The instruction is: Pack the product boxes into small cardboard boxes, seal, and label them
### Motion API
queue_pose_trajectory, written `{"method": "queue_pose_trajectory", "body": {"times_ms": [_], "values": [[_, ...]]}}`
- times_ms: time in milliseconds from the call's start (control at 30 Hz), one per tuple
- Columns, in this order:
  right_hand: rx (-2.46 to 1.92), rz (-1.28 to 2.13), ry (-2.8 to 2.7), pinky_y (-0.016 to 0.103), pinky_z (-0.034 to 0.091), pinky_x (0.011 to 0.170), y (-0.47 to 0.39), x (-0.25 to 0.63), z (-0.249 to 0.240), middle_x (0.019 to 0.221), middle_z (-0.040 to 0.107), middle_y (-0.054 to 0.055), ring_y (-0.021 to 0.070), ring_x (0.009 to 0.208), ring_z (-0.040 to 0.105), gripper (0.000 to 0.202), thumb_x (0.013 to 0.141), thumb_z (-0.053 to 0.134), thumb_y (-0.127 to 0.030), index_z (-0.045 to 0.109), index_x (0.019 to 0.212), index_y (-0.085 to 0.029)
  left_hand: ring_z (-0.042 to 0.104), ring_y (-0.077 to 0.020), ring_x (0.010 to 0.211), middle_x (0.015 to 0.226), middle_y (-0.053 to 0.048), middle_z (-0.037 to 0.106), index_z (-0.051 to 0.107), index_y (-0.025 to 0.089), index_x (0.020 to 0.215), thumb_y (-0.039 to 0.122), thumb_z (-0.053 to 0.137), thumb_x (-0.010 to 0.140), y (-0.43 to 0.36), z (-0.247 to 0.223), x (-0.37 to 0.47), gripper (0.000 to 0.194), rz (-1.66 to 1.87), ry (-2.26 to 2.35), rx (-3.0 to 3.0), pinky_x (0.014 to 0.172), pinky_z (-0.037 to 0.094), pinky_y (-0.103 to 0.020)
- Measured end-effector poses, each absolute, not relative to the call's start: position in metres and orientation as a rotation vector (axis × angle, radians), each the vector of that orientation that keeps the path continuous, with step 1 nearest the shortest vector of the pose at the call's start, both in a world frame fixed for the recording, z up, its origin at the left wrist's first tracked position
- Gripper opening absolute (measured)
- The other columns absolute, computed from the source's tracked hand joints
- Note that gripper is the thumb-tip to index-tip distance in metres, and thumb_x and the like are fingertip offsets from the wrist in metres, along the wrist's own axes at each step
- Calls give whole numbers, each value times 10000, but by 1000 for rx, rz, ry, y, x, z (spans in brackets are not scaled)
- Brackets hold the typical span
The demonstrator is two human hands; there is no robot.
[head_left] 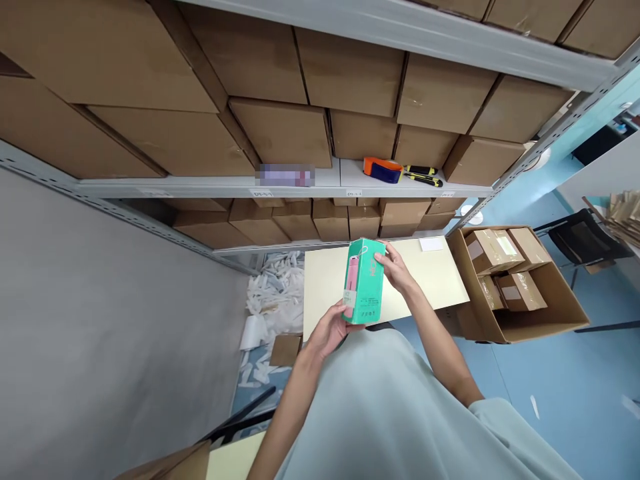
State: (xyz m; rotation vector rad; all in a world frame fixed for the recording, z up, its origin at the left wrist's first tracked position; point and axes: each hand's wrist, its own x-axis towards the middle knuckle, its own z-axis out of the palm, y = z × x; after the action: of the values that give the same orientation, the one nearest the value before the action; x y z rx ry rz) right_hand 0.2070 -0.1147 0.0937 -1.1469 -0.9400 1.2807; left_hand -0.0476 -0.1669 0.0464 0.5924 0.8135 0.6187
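A green retail box (369, 283) with a pink bottle-like item pictured on one side is held up between both hands, tilted a little. My left hand (330, 328) grips its lower left corner, fingers going underneath. At the upper right edge, my right hand (393, 267) is closed on the box with the thumb on its face. A small pale label sits on the box's left side near my left thumb. Beneath the box lies a cream-coloured tabletop (425, 283), with a white slip of paper (431, 244) at its back edge.
Metal shelving (210, 187) packed with brown cartons (355, 73) rises ahead. An orange and blue tape roll (383, 169) and yellow-black cutters (423, 175) lie on one shelf. Right stands a large open carton (555, 307) holding smaller boxes. White scraps (275, 287) pile on the floor left.
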Motion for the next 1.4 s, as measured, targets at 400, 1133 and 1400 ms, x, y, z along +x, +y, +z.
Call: {"method": "queue_pose_trajectory", "body": {"times_ms": [400, 1133, 1400], "values": [[-1308, 1216, -1024, 359, 688, 899, -97, 183, 90, 1299, 788, 83, 207, 964, 767, 749, 721, 1030, -662, 747, 1294, -270, 781, -369, 1339, 1428, -188, 808, 742, 237, 1415, 590, 1090, 685, -164, 47, -57, 883, 836, 1016, 874, 1098, 675, -502], [-1272, 1301, -1106, 291, 595, 736, -101, 156, 82, 1185, 767, 58, 201, 937, 710, 611, 780, 943, -601, 657, 1223, -291, 818, -344, 1248, 1426, -143, 802, 694, 263, 1424, 556, 1079, 708, -190, 43, -81, 865, 889, 1050, 638, 889, 733, -396], [-1318, 1273, -1211, 291, 592, 761, -105, 163, 90, 1332, 753, 95, 214, 1022, 701, 642, 800, 959, -635, 681, 1255, -277, 846, -342, 1132, 1333, -144, 830, 708, 227, 1414, 520, 1083, 695, -192, 39, -84, 862, 876, 1020, 572, 884, 753, -452]]}}
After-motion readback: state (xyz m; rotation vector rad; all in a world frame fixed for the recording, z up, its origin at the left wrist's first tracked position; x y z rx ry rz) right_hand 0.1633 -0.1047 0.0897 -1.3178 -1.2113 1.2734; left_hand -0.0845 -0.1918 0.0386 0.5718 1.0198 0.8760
